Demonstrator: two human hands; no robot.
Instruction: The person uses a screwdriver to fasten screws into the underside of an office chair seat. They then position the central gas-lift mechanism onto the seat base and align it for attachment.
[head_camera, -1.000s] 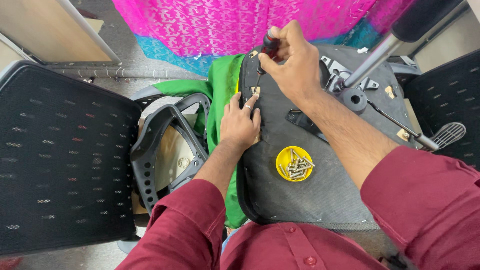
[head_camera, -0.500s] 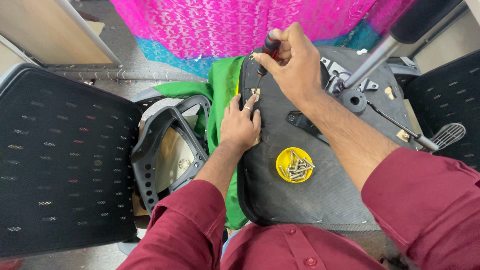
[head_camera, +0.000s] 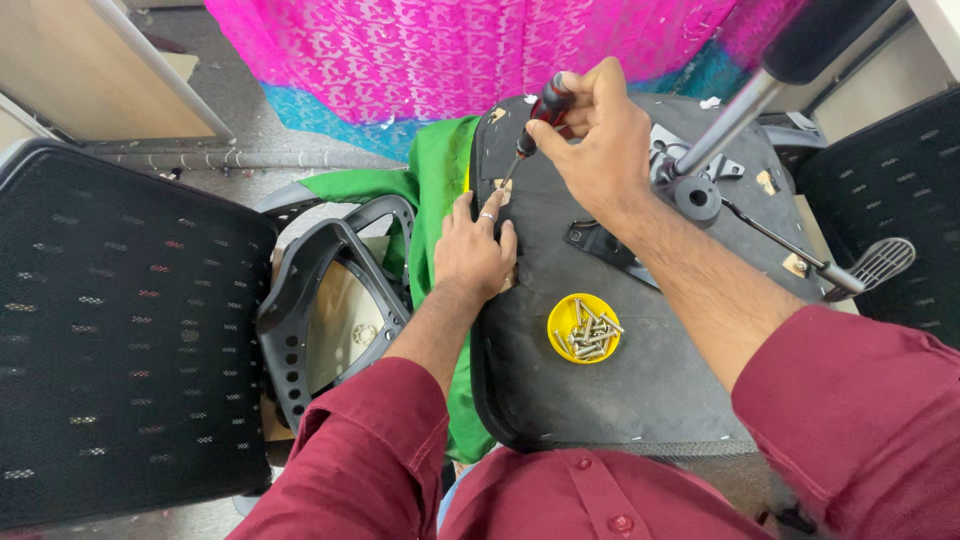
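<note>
An upturned office-chair seat base (head_camera: 640, 400), dark grey, lies in front of me. My right hand (head_camera: 595, 135) grips a red-and-black screwdriver (head_camera: 540, 115), its tip pointing down at the seat's left edge. My left hand (head_camera: 475, 250) lies flat on that edge, fingers spread beside the tip, next to green fabric (head_camera: 435, 200). A yellow dish of screws (head_camera: 584, 327) sits on the seat, close to my left wrist.
A black mesh chair back (head_camera: 120, 330) lies at the left, with a grey plastic frame (head_camera: 320, 310) beside it. The chair's gas column (head_camera: 745, 100) and lever mechanism (head_camera: 800, 260) rise at the right. Pink patterned cloth (head_camera: 450, 50) hangs beyond.
Both hands stay in about the same place; the screwdriver handle has shifted only slightly in my right hand.
</note>
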